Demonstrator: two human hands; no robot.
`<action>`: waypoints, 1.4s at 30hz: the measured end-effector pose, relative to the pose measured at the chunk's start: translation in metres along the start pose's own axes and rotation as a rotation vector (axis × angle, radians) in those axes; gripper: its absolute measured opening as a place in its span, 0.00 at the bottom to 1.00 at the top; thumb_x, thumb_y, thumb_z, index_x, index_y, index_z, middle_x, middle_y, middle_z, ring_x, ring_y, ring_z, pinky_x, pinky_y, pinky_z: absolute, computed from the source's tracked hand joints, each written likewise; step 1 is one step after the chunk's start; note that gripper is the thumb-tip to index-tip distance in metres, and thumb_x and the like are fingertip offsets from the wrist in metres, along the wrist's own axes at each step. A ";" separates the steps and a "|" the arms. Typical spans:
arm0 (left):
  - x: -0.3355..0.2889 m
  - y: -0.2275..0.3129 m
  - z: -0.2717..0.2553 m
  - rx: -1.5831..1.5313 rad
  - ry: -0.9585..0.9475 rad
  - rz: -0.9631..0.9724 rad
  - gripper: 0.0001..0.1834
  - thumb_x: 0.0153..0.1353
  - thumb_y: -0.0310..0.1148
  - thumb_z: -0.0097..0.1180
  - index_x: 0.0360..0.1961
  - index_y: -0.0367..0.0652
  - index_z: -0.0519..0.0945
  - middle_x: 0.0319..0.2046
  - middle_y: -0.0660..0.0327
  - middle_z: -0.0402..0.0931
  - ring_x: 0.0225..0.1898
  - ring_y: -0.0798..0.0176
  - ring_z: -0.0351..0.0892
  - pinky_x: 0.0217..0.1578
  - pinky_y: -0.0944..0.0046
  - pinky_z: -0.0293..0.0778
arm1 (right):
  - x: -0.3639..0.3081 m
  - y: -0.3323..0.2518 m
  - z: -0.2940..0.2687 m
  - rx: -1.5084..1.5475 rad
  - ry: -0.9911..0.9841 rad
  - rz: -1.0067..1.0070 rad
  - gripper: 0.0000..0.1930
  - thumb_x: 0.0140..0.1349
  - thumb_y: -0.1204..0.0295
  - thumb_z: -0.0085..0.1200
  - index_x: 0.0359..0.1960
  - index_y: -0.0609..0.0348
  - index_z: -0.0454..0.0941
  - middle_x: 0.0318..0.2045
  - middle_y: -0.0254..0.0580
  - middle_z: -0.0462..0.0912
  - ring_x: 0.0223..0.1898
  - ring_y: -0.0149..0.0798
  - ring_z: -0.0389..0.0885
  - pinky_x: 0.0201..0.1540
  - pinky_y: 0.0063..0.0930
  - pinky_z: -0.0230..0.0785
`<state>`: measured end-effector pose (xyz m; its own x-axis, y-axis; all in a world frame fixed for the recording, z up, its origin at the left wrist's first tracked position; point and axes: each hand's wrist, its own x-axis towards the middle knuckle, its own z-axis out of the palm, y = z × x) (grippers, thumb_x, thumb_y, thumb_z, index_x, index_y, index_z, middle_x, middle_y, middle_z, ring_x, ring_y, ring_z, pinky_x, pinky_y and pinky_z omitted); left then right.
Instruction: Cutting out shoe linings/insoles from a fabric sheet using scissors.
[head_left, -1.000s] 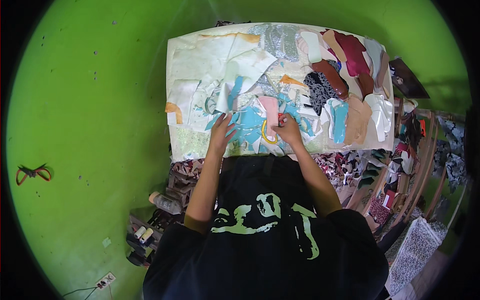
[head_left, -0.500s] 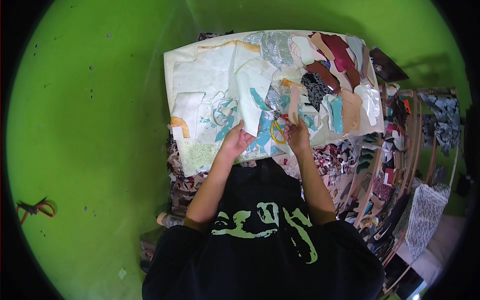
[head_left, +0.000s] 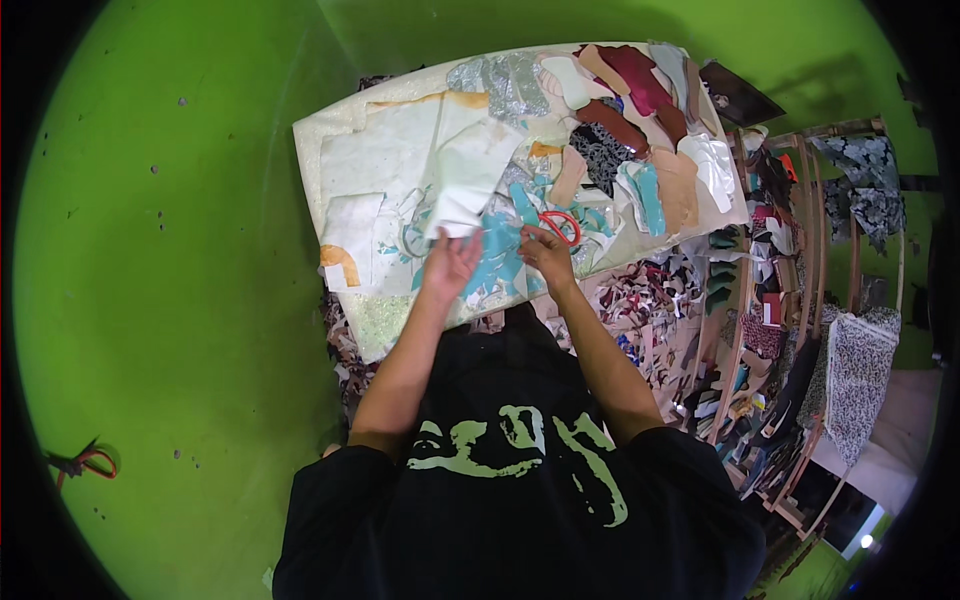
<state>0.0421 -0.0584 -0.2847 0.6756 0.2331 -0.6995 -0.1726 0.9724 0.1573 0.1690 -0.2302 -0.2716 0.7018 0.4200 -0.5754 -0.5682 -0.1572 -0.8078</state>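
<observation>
My left hand (head_left: 452,266) is open, palm up with fingers spread, at the near edge of a white sheet (head_left: 472,175); I cannot tell whether it touches the sheet. My right hand (head_left: 547,254) has its fingers drawn together at the near end of a teal strip (head_left: 522,204), which stands up from them. Just beyond that hand shows the red handle loop (head_left: 574,226) of a pair of scissors; the rest is hidden. Teal and white scraps (head_left: 492,262) lie between the hands. A peach-coloured cut piece (head_left: 568,176) rests beyond the scissors.
A pale tabletop (head_left: 316,170) carries a large white sheet (head_left: 375,155) at left. Cut pieces in brown, maroon, silver and black-patterned material (head_left: 607,155) cover the right. Heaped scraps (head_left: 650,305) lie below the table's near edge, beside a wooden rack (head_left: 738,375). A green wall (head_left: 180,300) stands left.
The peach piece has left my right hand and lies on the table. That hand has moved to the teal strip. The yellow scissor handle has gone from sight, and the whole view has shifted.
</observation>
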 end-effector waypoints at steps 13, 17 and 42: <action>0.021 0.031 0.007 1.347 0.128 0.354 0.29 0.54 0.44 0.70 0.55 0.40 0.79 0.51 0.57 0.79 0.53 0.59 0.76 0.53 0.61 0.72 | 0.048 -0.046 -0.058 -0.456 0.140 -0.130 0.22 0.55 0.75 0.59 0.53 0.60 0.73 0.42 0.48 0.83 0.25 0.35 0.83 0.24 0.26 0.74; 0.017 -0.033 0.000 1.995 0.165 0.743 0.36 0.39 0.46 0.77 0.52 0.45 0.80 0.57 0.51 0.70 0.61 0.44 0.66 0.62 0.50 0.65 | 0.068 -0.055 -0.066 -0.197 0.014 0.026 0.23 0.60 0.74 0.56 0.59 0.63 0.73 0.38 0.46 0.83 0.24 0.35 0.83 0.24 0.24 0.72; -0.065 0.008 0.062 0.525 -0.130 0.409 0.31 0.63 0.18 0.45 0.69 0.42 0.58 0.56 0.52 0.74 0.56 0.54 0.78 0.55 0.54 0.77 | -0.033 -0.108 0.013 0.025 -0.436 0.001 0.16 0.60 0.80 0.61 0.49 0.62 0.73 0.32 0.42 0.84 0.29 0.31 0.83 0.31 0.19 0.72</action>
<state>0.0411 -0.0652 -0.1948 0.7166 0.5514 -0.4270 -0.0838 0.6759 0.7322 0.2018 -0.2158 -0.1632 0.4577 0.7587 -0.4636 -0.5826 -0.1379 -0.8010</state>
